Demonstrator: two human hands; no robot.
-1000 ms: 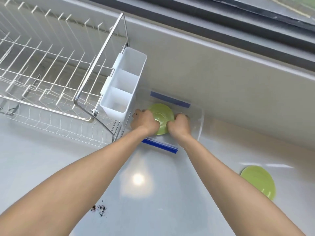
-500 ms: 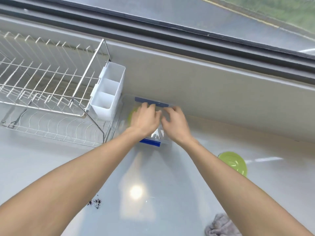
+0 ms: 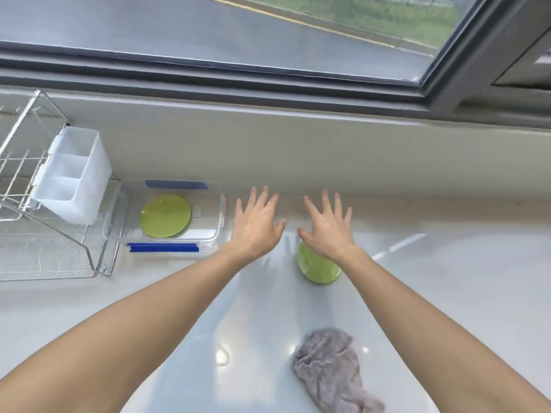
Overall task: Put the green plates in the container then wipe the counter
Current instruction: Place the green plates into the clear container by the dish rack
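Observation:
One green plate (image 3: 165, 215) lies flat inside the clear plastic container (image 3: 221, 217) with blue clips, at the back left of the white counter. A second green plate (image 3: 317, 266) rests on the counter to its right, its far edge hidden under my right hand (image 3: 328, 227). That hand hovers with fingers spread and holds nothing. My left hand (image 3: 257, 223) is also spread and empty, just right of the container. A crumpled grey cloth (image 3: 331, 368) lies on the counter near the front, between my forearms.
A wire dish rack (image 3: 44, 251) with a white plastic cutlery holder (image 3: 71, 175) stands at the left, touching the container's side. A low wall and a window frame run along the back. The white counter (image 3: 447, 278) stretches to the right.
Both hands have left the container and moved right with fingers spread. The first plate now sits alone in the container. The view has shifted right, so the cloth shows fully.

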